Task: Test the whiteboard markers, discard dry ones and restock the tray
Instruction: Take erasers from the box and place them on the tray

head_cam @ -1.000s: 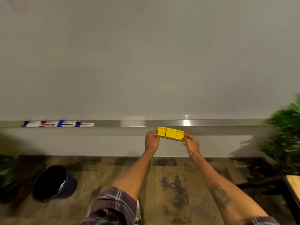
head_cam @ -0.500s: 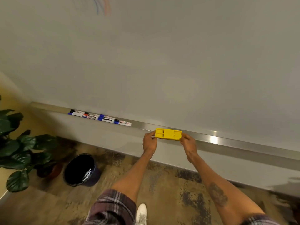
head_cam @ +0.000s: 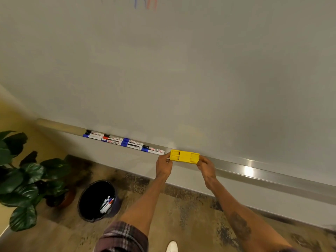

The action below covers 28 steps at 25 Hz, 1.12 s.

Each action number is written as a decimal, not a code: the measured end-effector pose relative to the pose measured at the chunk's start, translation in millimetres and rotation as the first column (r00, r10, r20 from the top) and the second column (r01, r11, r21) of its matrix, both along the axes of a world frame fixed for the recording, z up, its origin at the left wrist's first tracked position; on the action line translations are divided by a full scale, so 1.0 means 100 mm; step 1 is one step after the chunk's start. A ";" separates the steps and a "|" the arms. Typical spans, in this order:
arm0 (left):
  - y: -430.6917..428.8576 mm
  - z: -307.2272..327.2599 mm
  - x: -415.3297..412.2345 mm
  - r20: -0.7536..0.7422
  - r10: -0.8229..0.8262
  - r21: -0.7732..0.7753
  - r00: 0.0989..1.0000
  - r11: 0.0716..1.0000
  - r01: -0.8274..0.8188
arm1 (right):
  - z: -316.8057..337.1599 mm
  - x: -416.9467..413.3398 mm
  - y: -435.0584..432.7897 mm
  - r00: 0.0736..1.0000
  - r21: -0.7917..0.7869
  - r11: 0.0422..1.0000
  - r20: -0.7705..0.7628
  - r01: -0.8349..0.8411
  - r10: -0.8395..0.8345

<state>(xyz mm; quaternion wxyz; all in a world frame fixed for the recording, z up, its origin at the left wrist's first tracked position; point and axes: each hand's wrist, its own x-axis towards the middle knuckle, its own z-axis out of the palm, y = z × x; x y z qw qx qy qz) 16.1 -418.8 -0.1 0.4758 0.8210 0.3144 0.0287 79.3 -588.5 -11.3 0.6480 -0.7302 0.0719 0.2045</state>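
Note:
A flat yellow eraser (head_cam: 184, 156) is held level just in front of the metal marker tray (head_cam: 254, 167). My left hand (head_cam: 163, 165) grips its left end and my right hand (head_cam: 206, 165) grips its right end. Several capped markers (head_cam: 123, 141) in black, blue and red lie in a row on the tray, just left of the eraser. A black bin (head_cam: 98, 200) on the floor holds several discarded markers. Faint blue and red strokes (head_cam: 145, 3) mark the whiteboard near the top.
A large whiteboard (head_cam: 181, 70) fills the upper view. A potted plant (head_cam: 27, 179) with broad green leaves stands on the floor at the left beside the bin. A white shoe (head_cam: 171, 246) shows at the bottom.
Both hands have carried the eraser left along the tray, closer to the row of markers. The view has swung left, bringing the bin, the plant and the strokes on the board into sight.

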 end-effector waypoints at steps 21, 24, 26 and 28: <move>0.60 -0.60 0.57 -0.160 -0.060 -0.070 0.985 0.996 0.050 | -0.41 0.47 0.64 0.990 -0.179 0.974 -0.049 -0.137 0.130; 0.62 -0.61 0.59 -0.152 -0.047 -0.066 0.987 0.997 0.037 | -0.45 0.48 0.67 0.988 -0.223 0.963 -0.060 -0.152 0.142; 0.61 -0.63 0.60 -0.144 -0.037 -0.071 0.989 0.997 0.027 | -0.46 0.49 0.66 0.986 -0.246 0.955 -0.050 -0.167 0.159; 0.58 -0.65 0.59 -0.139 -0.021 -0.070 0.990 0.997 0.012 | -0.46 0.49 0.65 0.982 -0.281 0.941 -0.050 -0.188 0.181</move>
